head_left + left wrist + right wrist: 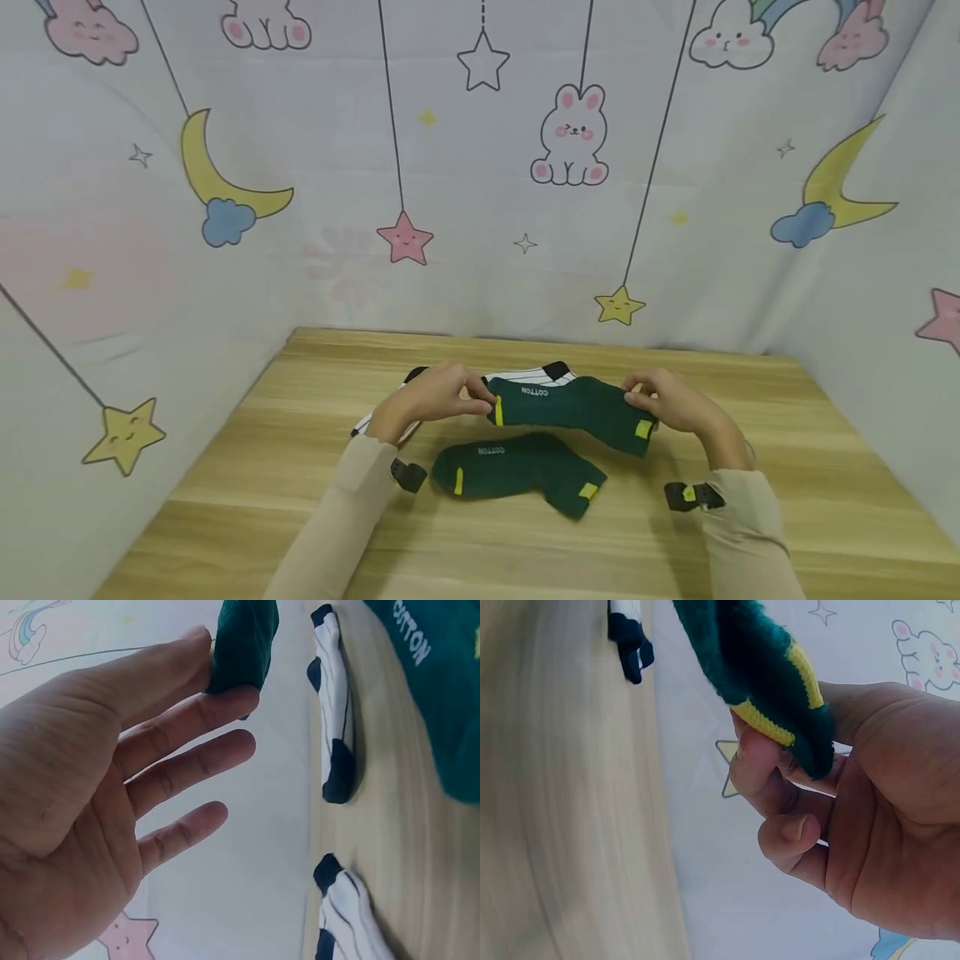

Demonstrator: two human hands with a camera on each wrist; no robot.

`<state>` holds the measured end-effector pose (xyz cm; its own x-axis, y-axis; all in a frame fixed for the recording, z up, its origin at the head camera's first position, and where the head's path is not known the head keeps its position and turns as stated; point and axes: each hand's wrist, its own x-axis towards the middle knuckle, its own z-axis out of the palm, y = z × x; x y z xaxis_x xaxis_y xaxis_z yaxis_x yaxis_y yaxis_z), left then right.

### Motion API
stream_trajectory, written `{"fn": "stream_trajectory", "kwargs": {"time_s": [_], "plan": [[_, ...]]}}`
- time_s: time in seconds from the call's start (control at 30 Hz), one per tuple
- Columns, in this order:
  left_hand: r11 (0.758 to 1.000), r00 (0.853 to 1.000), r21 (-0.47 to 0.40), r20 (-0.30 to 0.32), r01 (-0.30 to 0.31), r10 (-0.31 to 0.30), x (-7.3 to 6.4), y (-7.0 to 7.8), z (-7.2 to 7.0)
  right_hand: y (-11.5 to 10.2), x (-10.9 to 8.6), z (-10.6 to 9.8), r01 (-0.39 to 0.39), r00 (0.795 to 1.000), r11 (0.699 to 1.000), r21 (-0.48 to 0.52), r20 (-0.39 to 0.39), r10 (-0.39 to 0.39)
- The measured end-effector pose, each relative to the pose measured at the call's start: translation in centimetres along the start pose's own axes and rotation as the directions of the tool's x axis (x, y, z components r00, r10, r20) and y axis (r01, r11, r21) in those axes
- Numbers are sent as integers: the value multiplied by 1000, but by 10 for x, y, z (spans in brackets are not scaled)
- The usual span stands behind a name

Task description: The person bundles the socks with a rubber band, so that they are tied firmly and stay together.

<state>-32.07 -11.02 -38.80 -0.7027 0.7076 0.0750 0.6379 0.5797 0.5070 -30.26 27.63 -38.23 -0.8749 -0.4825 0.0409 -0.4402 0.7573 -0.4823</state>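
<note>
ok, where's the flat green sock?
Head view, lower centre: the flat green sock lies on the table, just below the lifted green sock.

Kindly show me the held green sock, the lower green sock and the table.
Held green sock [567,405], head view: its middle.
Lower green sock [513,472], head view: its foot.
Table [555,557], head view: near part.

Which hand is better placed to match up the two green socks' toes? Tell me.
Probably the left hand: it pinches the held green sock by the toe, and the lying green sock has its toe on that side too. The right hand grips the cuff.
</note>
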Motion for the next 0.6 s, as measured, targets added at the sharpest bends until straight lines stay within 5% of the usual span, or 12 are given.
{"fn": "stream_trajectory", "kwargs": {"time_s": [0.6], "plan": [[999,999,-36,22,28,-27,-16,2,-22,-18,20,9,60,998,998,-8,25,-60]]}}
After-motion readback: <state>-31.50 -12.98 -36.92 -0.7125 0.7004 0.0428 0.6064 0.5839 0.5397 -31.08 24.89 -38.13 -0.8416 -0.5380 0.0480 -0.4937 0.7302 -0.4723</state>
